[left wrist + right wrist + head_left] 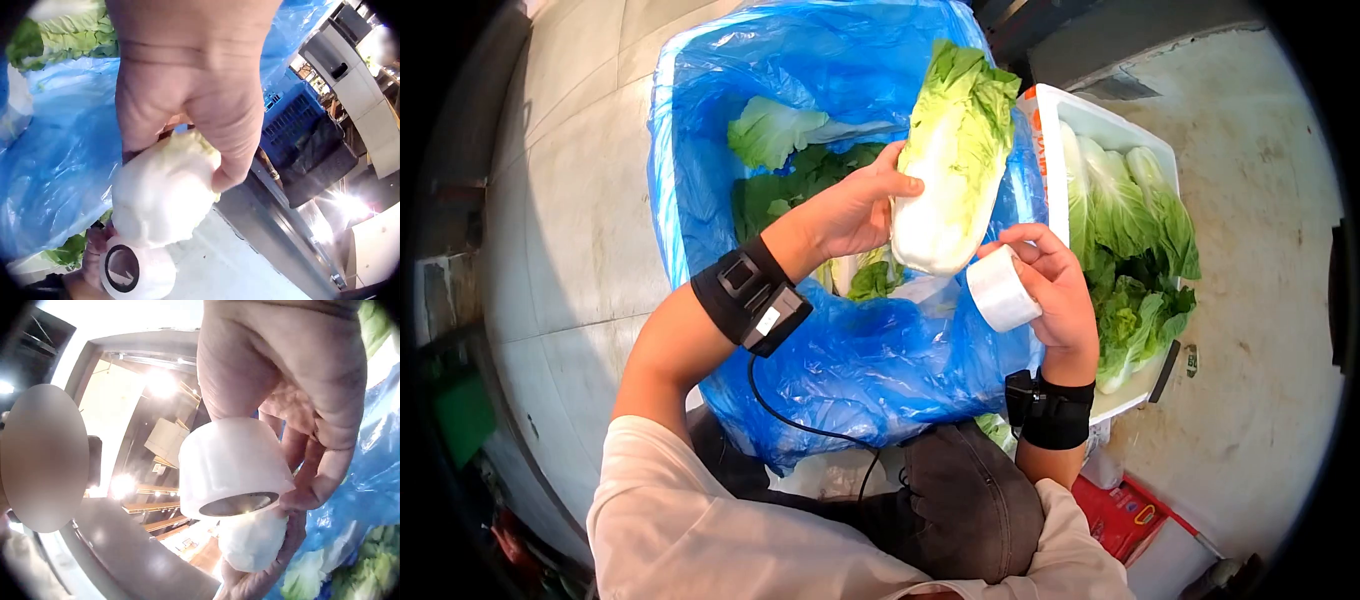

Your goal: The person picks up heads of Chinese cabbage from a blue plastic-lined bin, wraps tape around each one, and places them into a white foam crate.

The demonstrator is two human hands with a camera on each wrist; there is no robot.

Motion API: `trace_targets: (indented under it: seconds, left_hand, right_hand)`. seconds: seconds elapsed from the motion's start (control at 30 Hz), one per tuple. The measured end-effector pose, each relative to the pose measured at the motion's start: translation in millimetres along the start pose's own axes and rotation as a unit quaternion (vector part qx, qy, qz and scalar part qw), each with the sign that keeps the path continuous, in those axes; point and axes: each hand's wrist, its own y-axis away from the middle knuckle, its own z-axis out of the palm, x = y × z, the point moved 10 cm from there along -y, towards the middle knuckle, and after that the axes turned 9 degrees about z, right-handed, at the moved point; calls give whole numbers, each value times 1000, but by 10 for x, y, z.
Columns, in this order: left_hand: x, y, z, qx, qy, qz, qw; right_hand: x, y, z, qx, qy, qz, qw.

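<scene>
A pale napa cabbage (pixel 955 170) with a white base and leafy green top is gripped by my left hand (pixel 865 205), thumb across its front. In the left wrist view that hand (pixel 194 94) holds the cabbage (pixel 165 194) from both sides. My right hand (pixel 1055 290) holds a wide roll of clear tape (pixel 1002 288) beside the cabbage's base. The right wrist view has the roll (pixel 234 465) between the thumb and fingers of the right hand (pixel 294 394), with the cabbage's white end (pixel 253 540) behind it.
Below the hands stands a container lined with blue plastic (pixel 830 350), with leaves and cabbage inside. To its right is a white foam box (pixel 1055 150) of cabbages (pixel 1120 200). A red package (pixel 1115 515) lies at the lower right. Another person is at the right wrist view's left edge.
</scene>
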Motion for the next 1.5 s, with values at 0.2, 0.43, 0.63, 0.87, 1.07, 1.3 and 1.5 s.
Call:
trace_targets:
  seconds: [0.2, 0.43, 0.63, 0.87, 1.07, 1.3, 1.5]
  left_hand:
    - [-10, 71, 162, -69, 57, -51, 995]
    - [22, 103, 305, -121, -250, 54, 959]
    - [-88, 173, 428, -136, -160, 31, 977]
    - [-73, 170, 467, -178, -252, 100, 946]
    - [-122, 160, 395, -167, -278, 104, 940]
    - [-150, 210, 444, -145, -268, 95, 948]
    - [-73, 194, 414, -120, -299, 135, 937]
  right_hand:
    - [-125, 64, -69, 31, 16, -38, 999]
    - [-214, 68, 52, 49, 46, -26, 997]
    - [-170, -31, 87, 72, 118, 4, 990]
    - [-159, -19, 18, 96, 127, 9, 987]
    - [-140, 12, -47, 126, 152, 25, 980]
    - [-106, -3, -107, 147, 208, 50, 966]
    - [-77, 36, -215, 184, 211, 81, 956]
